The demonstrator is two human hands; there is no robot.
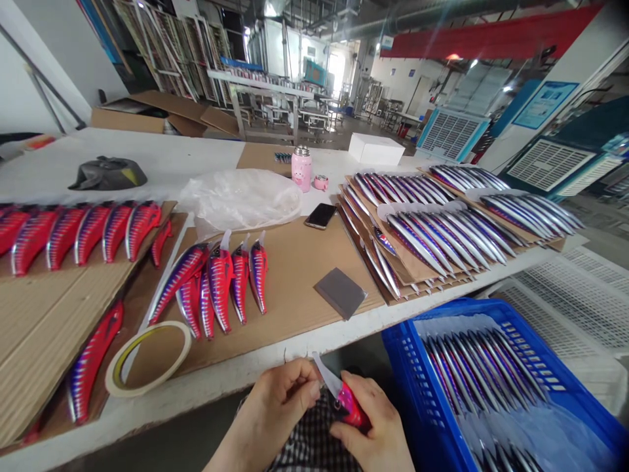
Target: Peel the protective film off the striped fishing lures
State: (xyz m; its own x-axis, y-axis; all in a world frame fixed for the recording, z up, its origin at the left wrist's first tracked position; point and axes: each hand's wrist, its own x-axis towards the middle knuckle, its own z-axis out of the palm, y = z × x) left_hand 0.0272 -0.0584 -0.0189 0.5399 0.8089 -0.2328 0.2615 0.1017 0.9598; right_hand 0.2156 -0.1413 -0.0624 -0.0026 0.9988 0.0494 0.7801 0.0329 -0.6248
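Note:
My right hand (pixel 376 419) is wrapped round a red and purple fishing lure (pixel 350 408), low in front of the table edge. Its clear diving lip (pixel 328 375) points up and to the left. Beside that lip, my left hand (pixel 282 410) has thumb and forefinger pinched together; what is between them, if anything, is too small to tell. Several like lures (pixel 219 288) lie on the cardboard (pixel 295 262) ahead. A dark grey square of sheet (pixel 341 293), perhaps sandpaper, rests nearer the front edge.
A roll of masking tape (pixel 147 357) lies by stacked cardboard with red lures (pixel 115 229) at left. Silver-purple lures (pixel 427 239) fill boards at right, above a blue basket (pixel 407 367). Behind are a phone (pixel 321 216), a plastic bag (pixel 240 200) and a pink bottle (pixel 301 169).

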